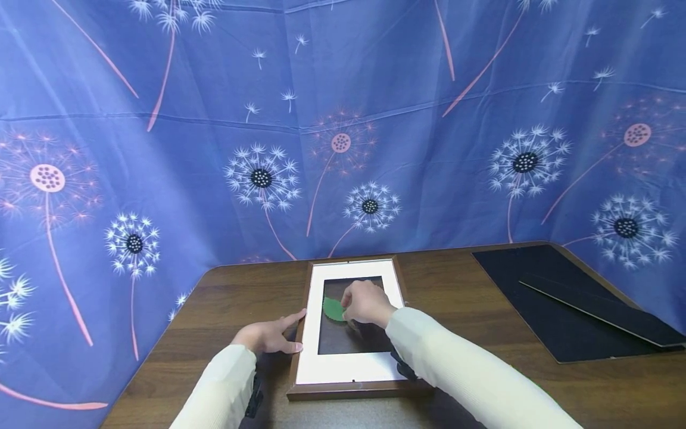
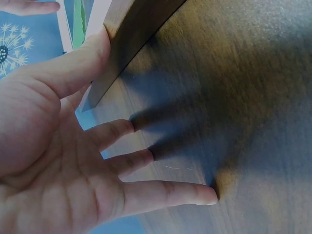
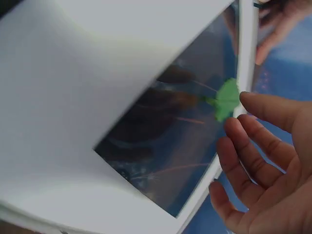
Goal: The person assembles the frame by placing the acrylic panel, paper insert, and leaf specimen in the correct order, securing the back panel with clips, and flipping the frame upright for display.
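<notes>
A brown wooden picture frame lies on the table, with a white mat round a dark, glossy middle. Above that middle, my right hand pinches a green leaf with a toothed edge. In the right wrist view the thumb and index finger meet at the edge of the leaf, and its stem hangs over the reflecting surface. My left hand steadies the frame's left side. In the left wrist view its thumb touches the frame's side wall, while the outstretched fingers rest on the tabletop.
On the right of the wooden table lies a large black board. A narrower black panel leans across it at a tilt. Behind the table hangs a blue cloth printed with dandelions.
</notes>
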Available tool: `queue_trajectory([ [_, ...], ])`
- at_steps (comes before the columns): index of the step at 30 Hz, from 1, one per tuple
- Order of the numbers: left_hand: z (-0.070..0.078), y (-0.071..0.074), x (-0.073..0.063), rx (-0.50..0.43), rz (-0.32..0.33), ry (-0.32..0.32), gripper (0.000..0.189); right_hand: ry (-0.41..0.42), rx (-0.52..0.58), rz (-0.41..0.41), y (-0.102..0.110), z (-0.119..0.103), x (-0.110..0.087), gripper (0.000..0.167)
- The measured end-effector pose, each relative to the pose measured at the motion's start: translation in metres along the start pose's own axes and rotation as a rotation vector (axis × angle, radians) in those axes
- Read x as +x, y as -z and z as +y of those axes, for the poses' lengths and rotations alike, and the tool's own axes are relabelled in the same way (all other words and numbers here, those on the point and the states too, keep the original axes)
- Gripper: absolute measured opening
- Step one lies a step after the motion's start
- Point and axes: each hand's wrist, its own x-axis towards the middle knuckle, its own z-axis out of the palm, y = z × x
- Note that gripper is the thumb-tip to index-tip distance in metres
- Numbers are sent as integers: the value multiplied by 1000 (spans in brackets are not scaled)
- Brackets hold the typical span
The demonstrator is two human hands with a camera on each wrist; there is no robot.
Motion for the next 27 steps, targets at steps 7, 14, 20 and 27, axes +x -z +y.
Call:
queue_trajectory([
  [7, 0, 1, -1, 23, -1, -15, 83, 20, 97, -77, 30, 2, -2, 16],
  [14, -1, 3, 1, 37, 2, -22, 83, 17, 214, -101, 57, 25, -7, 21],
  [20, -2, 2, 1, 13, -2, -15, 83, 96, 243, -138, 77, 55, -19, 21],
  [27, 0, -2, 1, 11, 1, -15, 81, 182, 345, -216, 96, 92, -39, 23],
])
